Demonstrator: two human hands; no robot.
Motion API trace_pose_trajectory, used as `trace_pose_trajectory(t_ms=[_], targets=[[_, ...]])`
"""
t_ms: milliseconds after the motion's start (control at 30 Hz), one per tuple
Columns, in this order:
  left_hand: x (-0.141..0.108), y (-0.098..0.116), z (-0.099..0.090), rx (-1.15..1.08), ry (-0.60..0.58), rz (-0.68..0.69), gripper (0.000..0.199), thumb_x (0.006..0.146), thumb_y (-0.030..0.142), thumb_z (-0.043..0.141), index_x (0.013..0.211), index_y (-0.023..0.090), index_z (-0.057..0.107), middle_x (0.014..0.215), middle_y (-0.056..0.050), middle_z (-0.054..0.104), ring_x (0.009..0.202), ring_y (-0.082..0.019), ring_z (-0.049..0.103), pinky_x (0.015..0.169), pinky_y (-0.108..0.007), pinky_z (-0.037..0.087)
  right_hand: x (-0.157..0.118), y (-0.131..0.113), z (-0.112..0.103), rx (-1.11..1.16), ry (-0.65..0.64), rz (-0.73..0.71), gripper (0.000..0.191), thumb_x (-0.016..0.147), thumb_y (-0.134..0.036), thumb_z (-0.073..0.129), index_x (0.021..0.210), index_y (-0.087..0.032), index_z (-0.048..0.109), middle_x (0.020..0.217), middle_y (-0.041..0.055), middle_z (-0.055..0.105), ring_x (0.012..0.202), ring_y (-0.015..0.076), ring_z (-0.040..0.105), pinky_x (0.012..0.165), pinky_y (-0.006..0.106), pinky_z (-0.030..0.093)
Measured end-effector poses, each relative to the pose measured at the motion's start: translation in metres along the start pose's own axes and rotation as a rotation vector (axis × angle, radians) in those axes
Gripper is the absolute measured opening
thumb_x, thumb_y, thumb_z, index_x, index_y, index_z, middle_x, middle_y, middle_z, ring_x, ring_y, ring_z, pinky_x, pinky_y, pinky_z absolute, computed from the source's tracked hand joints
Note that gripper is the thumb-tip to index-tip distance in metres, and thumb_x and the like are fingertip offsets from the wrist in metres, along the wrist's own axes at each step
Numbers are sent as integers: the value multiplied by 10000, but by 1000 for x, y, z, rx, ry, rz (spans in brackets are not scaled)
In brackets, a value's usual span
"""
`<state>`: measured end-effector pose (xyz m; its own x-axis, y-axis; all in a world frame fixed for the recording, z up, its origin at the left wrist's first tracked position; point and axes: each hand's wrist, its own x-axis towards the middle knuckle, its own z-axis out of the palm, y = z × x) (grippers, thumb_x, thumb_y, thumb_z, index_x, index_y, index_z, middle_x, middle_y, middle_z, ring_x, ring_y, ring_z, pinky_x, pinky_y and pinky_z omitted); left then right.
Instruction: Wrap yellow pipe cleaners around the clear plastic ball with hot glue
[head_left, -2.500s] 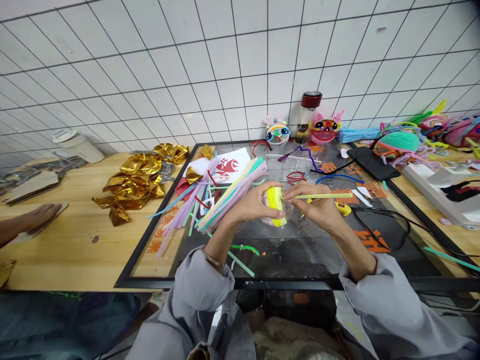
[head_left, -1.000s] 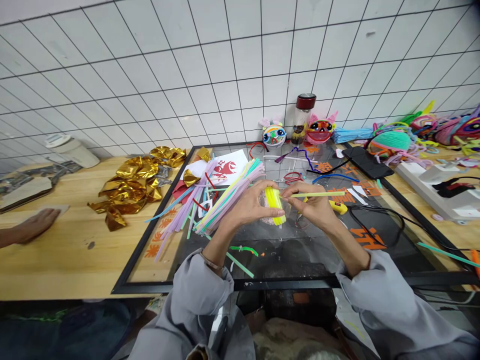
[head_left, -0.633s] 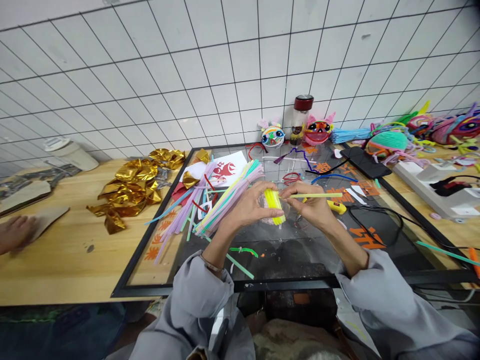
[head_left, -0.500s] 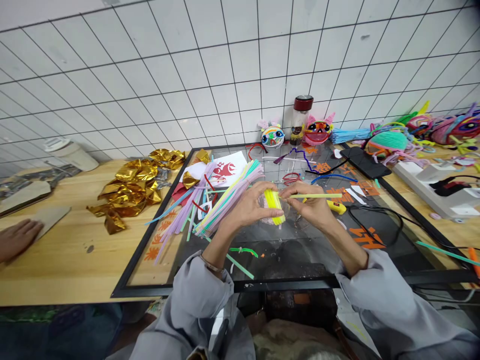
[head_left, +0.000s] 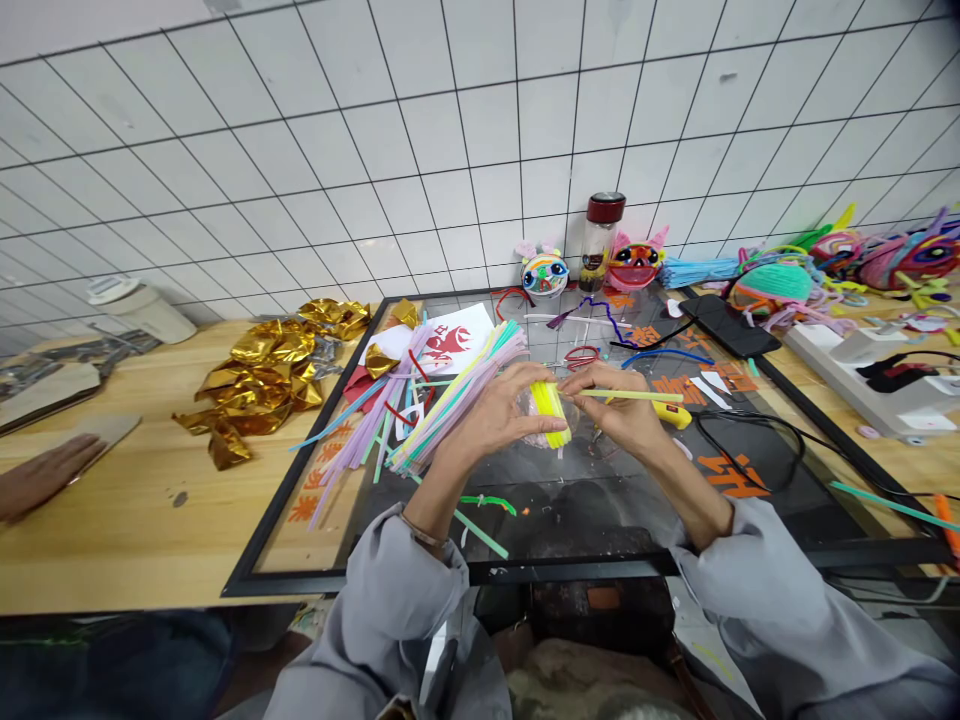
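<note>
My left hand (head_left: 501, 412) is closed around a rounded, clear or pale piece wrapped with rows of bright yellow pipe cleaner (head_left: 550, 408). Its thumb lies below and its fingers above. On the right side of that piece, my right hand (head_left: 616, 405) pinches a pale yellow pipe cleaner (head_left: 645, 396), whose free end sticks out to the right. A bundle of purple, green and yellow pipe cleaners (head_left: 465, 390) lies beside my left hand. Just behind my right hand rests a yellow-handled tool (head_left: 673, 414), partly covered.
Crumpled gold foil (head_left: 262, 375) lies left of the black-framed panel (head_left: 292, 578). Another person's hand (head_left: 56, 470) rests at far left. A bottle (head_left: 600, 240) and two animal-face ornaments (head_left: 545, 272) stand by the wall. A phone (head_left: 731, 325) and a power strip (head_left: 877, 375) sit right.
My hands and the yellow-wrapped piece stay almost where they were. The other person's hand at far left has slid slightly forward and right over the cardboard.
</note>
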<state>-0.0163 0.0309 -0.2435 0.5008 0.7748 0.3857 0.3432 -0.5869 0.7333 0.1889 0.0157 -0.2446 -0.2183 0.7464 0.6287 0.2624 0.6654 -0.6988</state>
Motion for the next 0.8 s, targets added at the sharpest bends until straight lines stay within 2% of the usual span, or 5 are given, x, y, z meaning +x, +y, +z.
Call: trace_pose_trajectory(t_ms=[133, 367, 467, 667, 800], targets=[[0, 0, -1, 57, -4, 36, 613, 672, 514, 830, 1174, 214, 648, 1262, -119, 652, 1236, -301, 586, 1098, -494, 433, 0, 2, 1, -15, 7, -7, 99, 811, -224, 675, 725, -236, 724, 763, 26, 760, 754, 198, 701, 735, 363, 555], [-1, -1, 3, 142, -38, 96, 831, 547, 550, 886, 1232, 188, 586, 1394, -185, 558, 1357, -354, 493, 1153, -548, 372, -1, 4, 3, -28, 40, -31, 103, 812, -206, 668, 733, -236, 727, 769, 26, 763, 736, 194, 695, 720, 365, 550], [-2, -2, 5, 154, -39, 97, 872, 522, 560, 893, 1246, 203, 563, 1403, -181, 555, 1376, -363, 477, 1158, -558, 362, -2, 5, 3, -31, 43, -40, 103, 811, -207, 668, 738, -239, 733, 780, 27, 767, 742, 197, 699, 734, 373, 557], [-3, -2, 7, 170, -12, 102, 724, 642, 457, 850, 1239, 178, 549, 1338, -159, 606, 1293, -321, 550, 1116, -493, 419, -3, 5, 4, -32, 39, -40, 70, 816, -212, 683, 782, -242, 736, 817, 32, 776, 781, 203, 713, 760, 367, 560], [-2, -1, 8, 150, 11, 79, 671, 626, 396, 853, 1198, 188, 571, 1286, -134, 633, 1242, -314, 579, 1086, -477, 440, -3, 5, 5, -36, 37, -32, 52, 824, -226, 696, 799, -248, 736, 846, 27, 781, 802, 199, 721, 788, 361, 562]])
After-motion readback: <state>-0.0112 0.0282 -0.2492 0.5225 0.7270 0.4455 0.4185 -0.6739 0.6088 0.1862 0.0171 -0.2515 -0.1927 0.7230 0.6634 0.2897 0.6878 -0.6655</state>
